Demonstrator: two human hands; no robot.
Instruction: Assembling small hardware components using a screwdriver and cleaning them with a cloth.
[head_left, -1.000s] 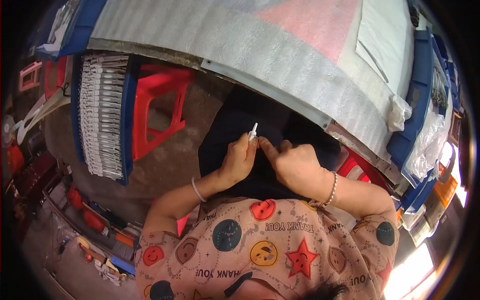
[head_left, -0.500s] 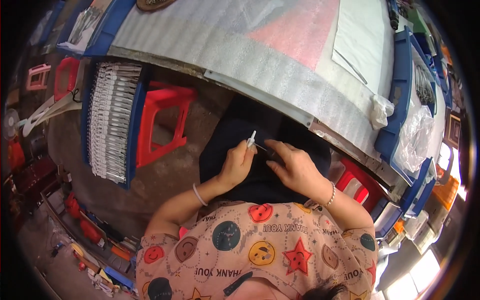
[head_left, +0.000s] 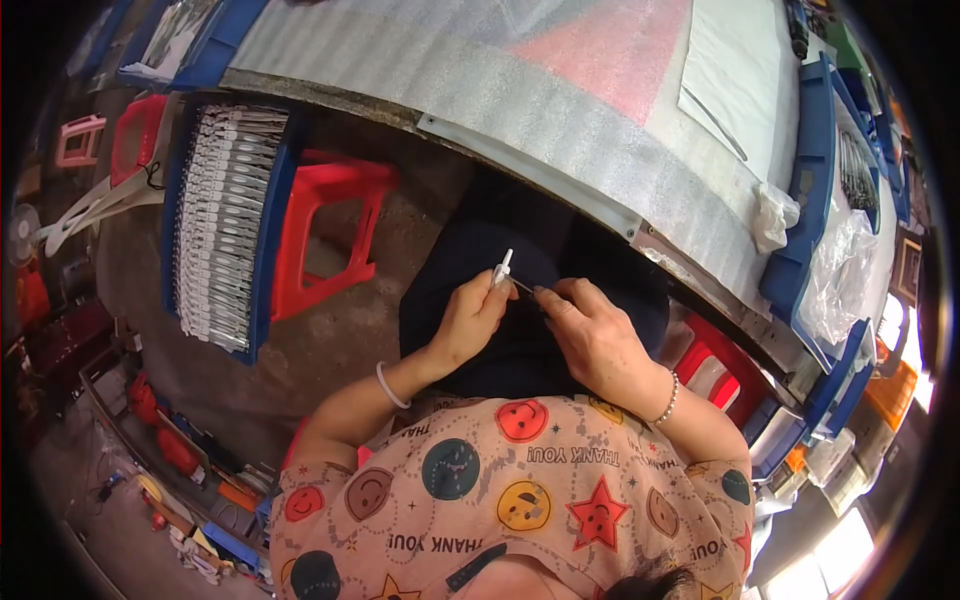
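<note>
Two hands meet over the person's dark lap, just below the near edge of the tabletop [head_left: 560, 110], which is covered in ribbed white foam sheet. The left hand [head_left: 468, 322] pinches a small white plastic piece [head_left: 501, 270] between thumb and fingertips, closed firmly on its lower end. That piece stands nearly upright, its long axis running from the fingers up and slightly right toward the tabletop edge, with the free tip pointing away from the person. The right hand [head_left: 592, 335] sits just beside it on the right, fingers curled together around what looks like a thin dark pin or wire [head_left: 522, 287]; it is too small to tell exactly what it is. This thin item lies almost level, pointing left toward the base of the white piece, so the two axes cross at nearly a right angle, and the right fingertips are the nearer ones to the joint. Both wrists wear pale bead bracelets. Off to the left, on the floor, a blue tray [head_left: 268, 230] holds rows of similar white parts beside a red plastic stool [head_left: 325, 225]
</note>
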